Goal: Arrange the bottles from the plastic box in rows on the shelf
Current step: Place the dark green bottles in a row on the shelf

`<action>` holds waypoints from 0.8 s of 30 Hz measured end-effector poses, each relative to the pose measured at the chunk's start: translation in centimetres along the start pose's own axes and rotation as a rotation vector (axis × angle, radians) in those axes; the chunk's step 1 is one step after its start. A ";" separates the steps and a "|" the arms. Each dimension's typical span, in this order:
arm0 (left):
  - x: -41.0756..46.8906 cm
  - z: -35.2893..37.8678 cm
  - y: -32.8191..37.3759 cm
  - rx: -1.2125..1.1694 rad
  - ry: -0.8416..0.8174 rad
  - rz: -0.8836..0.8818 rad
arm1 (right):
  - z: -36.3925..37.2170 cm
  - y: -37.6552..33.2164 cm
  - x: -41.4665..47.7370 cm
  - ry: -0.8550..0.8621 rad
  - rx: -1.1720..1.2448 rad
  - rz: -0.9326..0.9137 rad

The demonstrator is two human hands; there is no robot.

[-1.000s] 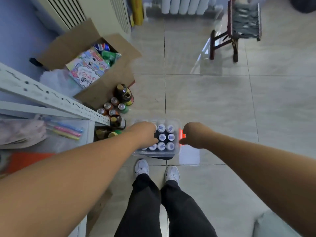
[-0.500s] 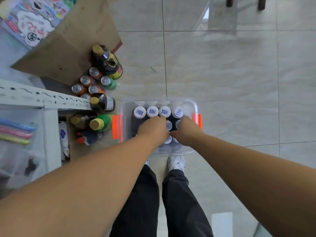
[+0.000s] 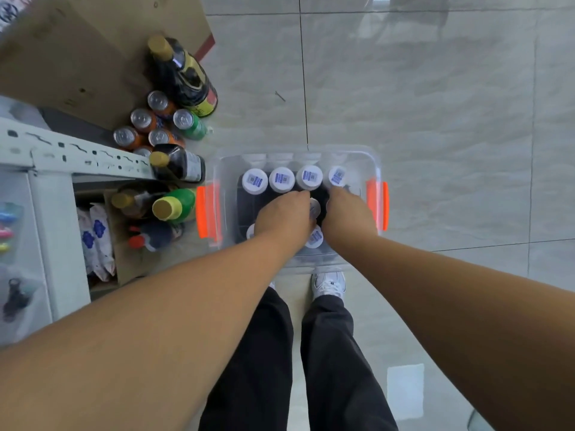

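Nearest the camera: legs in black trousers point(image 3: 336, 353) and a white trainer point(image 3: 329, 283), standing on the grey tiled floor point(image 3: 435, 119).

Just beyond the trainer, a clear plastic box point(image 3: 375, 163) with orange side latches point(image 3: 208, 211) sits on the floor. It holds dark bottles with white, blue-labelled caps point(image 3: 281, 179), all upright. Four caps are exposed in the far row; parts of others show in the rows nearer the person.

Both hands are inside the box, directly over the middle rows.
- Left hand point(image 3: 284, 219): back up, fingers curled downward among the caps. It covers the bottles beneath it; cannot tell whether it grasps one.
- Right hand point(image 3: 350, 214): just beside the left, fingers curled down, fingertips just below the far-right cap. The grip is hidden; cannot tell.
- One cap point(image 3: 315, 208) shows in the gap between the two hands, touching the left fingers.

Left of the box: a white perforated metal shelf point(image 3: 77, 155). Its low level carries a green bottle with a yellow cap point(image 3: 174, 205) and other bottles.

Farther, on the floor: a cluster of drink cans point(image 3: 141, 118), a large dark bottle with a gold cap point(image 3: 186, 79), then a brown cardboard box point(image 3: 77, 57).
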State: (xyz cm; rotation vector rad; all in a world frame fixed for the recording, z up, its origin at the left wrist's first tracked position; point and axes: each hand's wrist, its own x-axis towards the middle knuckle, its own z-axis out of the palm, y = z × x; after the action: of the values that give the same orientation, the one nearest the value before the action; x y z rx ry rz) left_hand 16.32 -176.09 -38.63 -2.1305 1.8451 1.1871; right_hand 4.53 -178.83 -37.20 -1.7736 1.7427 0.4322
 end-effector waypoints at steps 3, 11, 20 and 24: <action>-0.3 0.4 -0.4 -0.052 0.034 0.013 | 1.0 0.3 0.0 0.065 0.007 -0.018; -3.3 -4.4 0.3 -0.167 0.107 0.034 | -3.5 -0.6 -2.2 0.034 0.123 0.003; -9.4 -22.8 6.7 -0.157 0.133 0.168 | -23.8 -4.9 -7.9 0.017 0.048 -0.168; -13.6 -35.2 11.4 -0.106 0.125 0.240 | -37.2 -8.9 -11.6 0.110 -0.046 -0.286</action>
State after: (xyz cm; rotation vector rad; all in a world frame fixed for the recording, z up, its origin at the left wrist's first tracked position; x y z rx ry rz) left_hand 24.00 -186.72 -1.41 -2.1293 2.1905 1.2498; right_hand 5.55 -193.32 0.02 -2.0757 1.5278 0.2592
